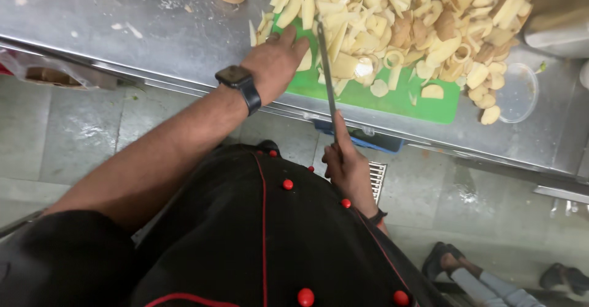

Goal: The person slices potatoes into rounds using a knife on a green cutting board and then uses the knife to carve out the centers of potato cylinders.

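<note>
Mid-slicing: right hand [348, 166] clamps the knife [327, 73], left hand [276, 61] flat, holding nothing, steadies potato slices [319, 12] at 12 o'clock; next cut needs fingers clear

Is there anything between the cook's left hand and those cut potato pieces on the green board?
Nothing visible. The left hand already rests on the potato pieces at the near-left edge of the green cutting board. The knife, held in the right hand, lies just beside it, not between.
</note>
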